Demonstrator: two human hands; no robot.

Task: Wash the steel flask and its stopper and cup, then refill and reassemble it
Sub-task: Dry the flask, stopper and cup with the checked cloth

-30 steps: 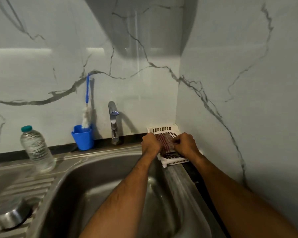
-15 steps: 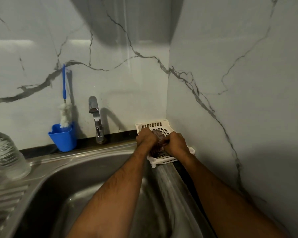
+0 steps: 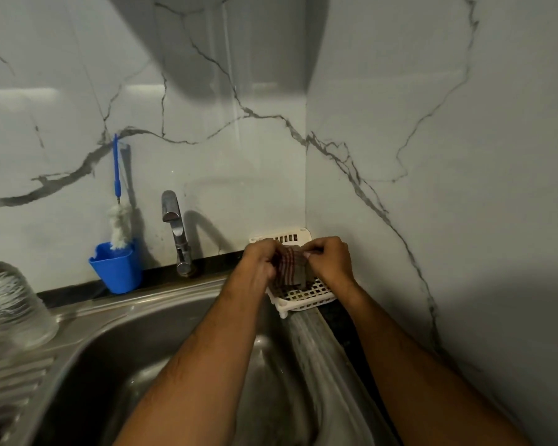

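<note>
Both my hands are at the back right corner of the steel sink (image 3: 116,342), over a white slotted plastic basket (image 3: 306,300). Between them is a small checked cloth (image 3: 292,265), dark red and grey. My left hand (image 3: 260,263) grips its left side and my right hand (image 3: 329,260) pinches its right edge, holding it just above the basket. The flask, its stopper and its cup do not show in this frame.
A chrome tap (image 3: 176,233) stands behind the sink. Left of it, a blue cup (image 3: 118,268) holds a blue-handled bottle brush (image 3: 118,217). A clear plastic water bottle (image 3: 12,300) stands on the left draining board. Marble walls close the back and right.
The cloth has come up a little from the basket, held between both hands. The view has shifted right, so the steel piece on the draining board has left the frame.
</note>
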